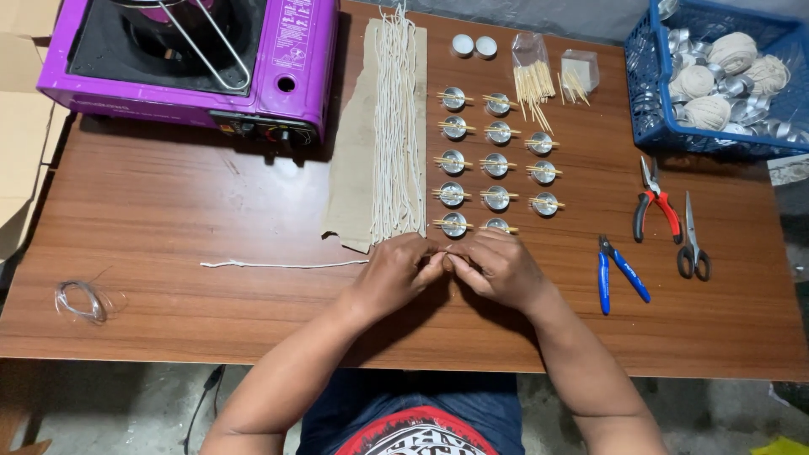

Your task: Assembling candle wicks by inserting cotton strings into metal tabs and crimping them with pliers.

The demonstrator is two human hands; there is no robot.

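My left hand (394, 271) and my right hand (497, 268) meet at the table's near middle, fingertips pinched together on something small that the fingers hide. Just beyond them stand rows of small metal cups (497, 163), each with a pair of thin wooden sticks across its top. A bundle of white wicks (398, 126) lies on a strip of brown paper (352, 160) left of the cups. One loose white wick (282, 264) lies on the table left of my left hand.
A purple portable gas stove (190, 59) sits at the far left. A blue basket (716, 80) with string balls and metal cups stands far right. Red-handled pliers (656, 202), scissors (693, 240) and blue-handled cutters (622, 271) lie right. Bagged wooden sticks (534, 80) lie at the back, a wire coil (80, 300) near left.
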